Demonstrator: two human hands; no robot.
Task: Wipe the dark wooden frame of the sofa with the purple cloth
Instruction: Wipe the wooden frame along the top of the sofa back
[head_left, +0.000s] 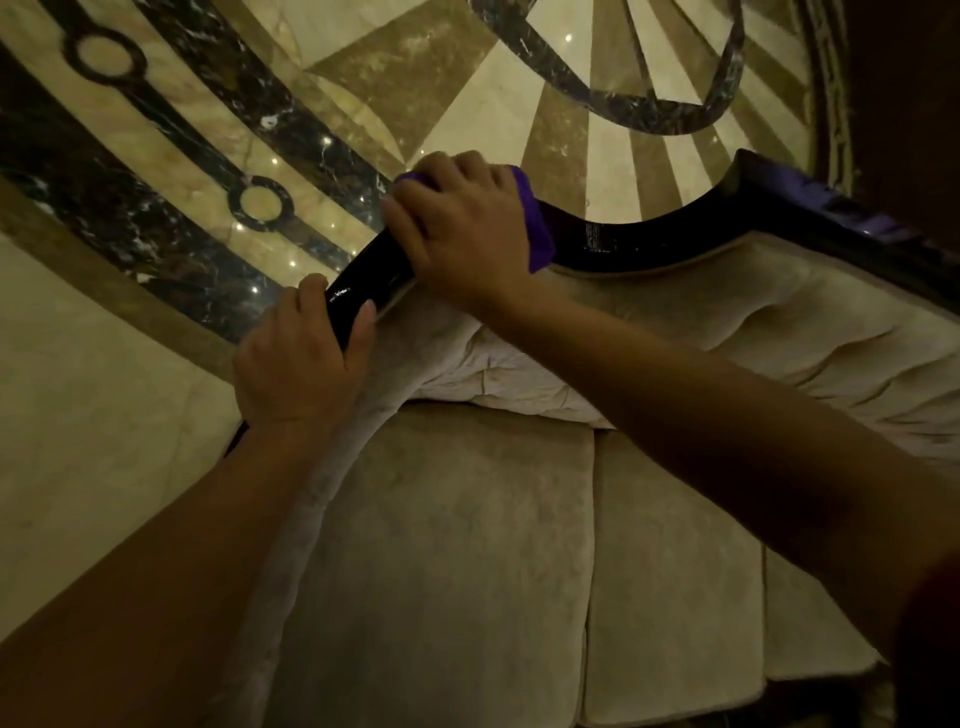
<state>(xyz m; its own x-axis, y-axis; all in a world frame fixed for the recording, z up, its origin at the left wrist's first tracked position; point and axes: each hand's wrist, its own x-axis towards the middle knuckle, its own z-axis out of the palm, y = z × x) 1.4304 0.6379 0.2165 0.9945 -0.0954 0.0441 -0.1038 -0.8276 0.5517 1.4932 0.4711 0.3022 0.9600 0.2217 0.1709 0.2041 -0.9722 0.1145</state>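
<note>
The right hand (462, 228) is clamped over the purple cloth (537, 234), pressing it down onto the top rail of the dark wooden frame (639, 239) where the rail crests in a curve; the fingers (415, 208) curl over the far edge toward the marble floor (156, 171), so cloth wraps both the top and the outer face. The left hand (301, 358) grasps the bare rail just below and beside it, thumb on the upholstery side, bracing the sofa (441, 545). To do this stroke well, I judge the cloth should stay folded around the rail so one pass covers the top and both edges, with steady pressure following the curve rather than cutting across it, and the cloth kept off the pale tufted back cushion (727, 332) so grime is not smeared onto fabric. The left hand sits on glossy wood that will probably show prints, so that patch likely needs a pass too. The frame's long axis runs from lower left, under the left hand, up over the crest, dips in a concave sweep, then climbs to a scrolled end at upper right; the cloth sits at the crest, its loose tail hanging toward the cushion.
</note>
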